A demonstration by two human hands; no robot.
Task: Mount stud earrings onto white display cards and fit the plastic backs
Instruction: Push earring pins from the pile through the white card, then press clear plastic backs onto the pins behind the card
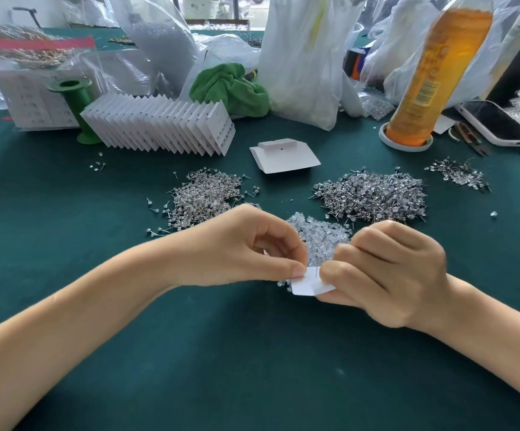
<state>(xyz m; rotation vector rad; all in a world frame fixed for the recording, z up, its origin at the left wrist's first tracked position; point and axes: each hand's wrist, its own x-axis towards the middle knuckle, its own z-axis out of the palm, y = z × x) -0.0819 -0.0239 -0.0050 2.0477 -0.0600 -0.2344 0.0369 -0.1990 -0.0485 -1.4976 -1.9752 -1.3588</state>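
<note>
We see both hands meet over the middle of the green table [252,353], holding one white display card [306,283] between them. Our left hand [240,250] pinches the card's left edge with thumb and curled fingers. Our right hand [389,272] grips its right side, fingers curled. A thin earring post [315,271] stands out of the card. Just behind lies the pile of plastic backs [320,236], and further back two heaps of stud earrings [373,194].

Bright, even daylight; soft shadows, wide-angle bending at edges.
</note>
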